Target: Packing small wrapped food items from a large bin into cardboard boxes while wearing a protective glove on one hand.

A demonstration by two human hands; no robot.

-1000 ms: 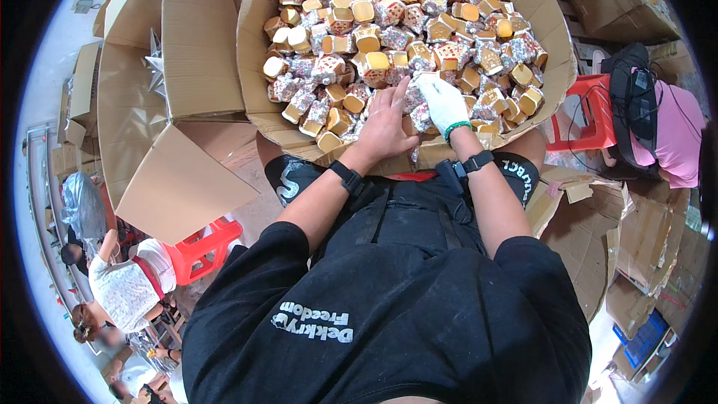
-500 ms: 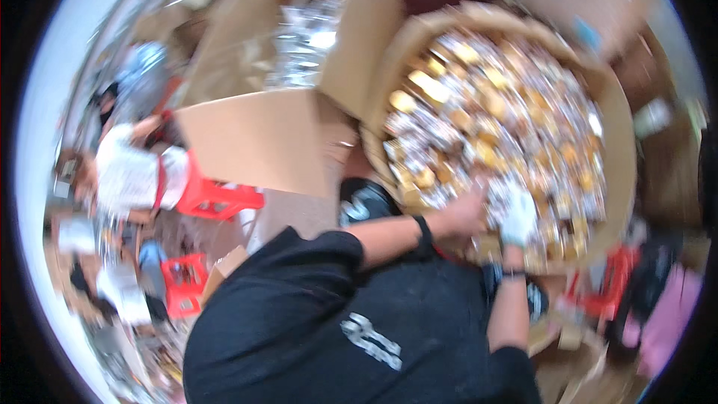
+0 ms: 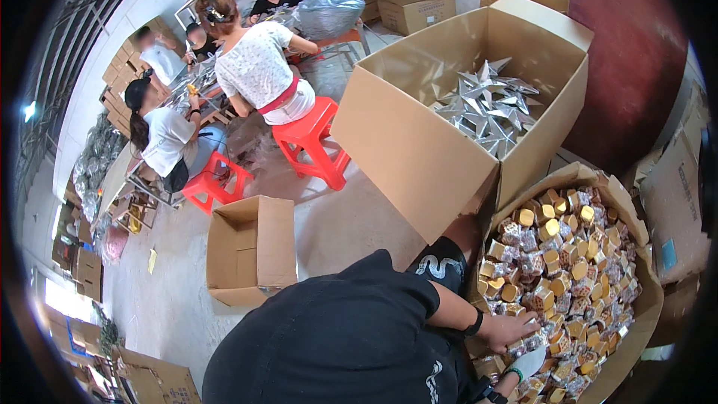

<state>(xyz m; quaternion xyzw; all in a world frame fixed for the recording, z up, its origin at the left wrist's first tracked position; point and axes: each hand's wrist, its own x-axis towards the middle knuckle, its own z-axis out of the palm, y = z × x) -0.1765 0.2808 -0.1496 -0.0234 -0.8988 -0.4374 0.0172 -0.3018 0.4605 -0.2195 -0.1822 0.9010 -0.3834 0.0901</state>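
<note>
My left hand (image 3: 506, 331), bare with a dark band at the wrist, rests on a heap of small gold-capped pieces in clear wrappers (image 3: 580, 273). Its fingers are stretched out and apart over the pieces. Close beside it, nearer to me, is my right hand (image 3: 529, 363) in a white glove, also down among the pieces; its fingertips are too hard to make out to tell whether they grip one. The heap fills a big round cardboard tub (image 3: 649, 314) with a ragged rim.
Beyond the tub stands a tall open carton (image 3: 419, 142) holding silver star shapes (image 3: 493, 101). An open carton (image 3: 243, 254) sits on the floor at left. Several people work at a table farther back, two on red stools (image 3: 310, 138). A dark red panel (image 3: 624, 60) rises behind.
The view has swung left and sharpened, so the tub now lies at the lower right and the room shows more. Both hands remain at the heap's near side.
</note>
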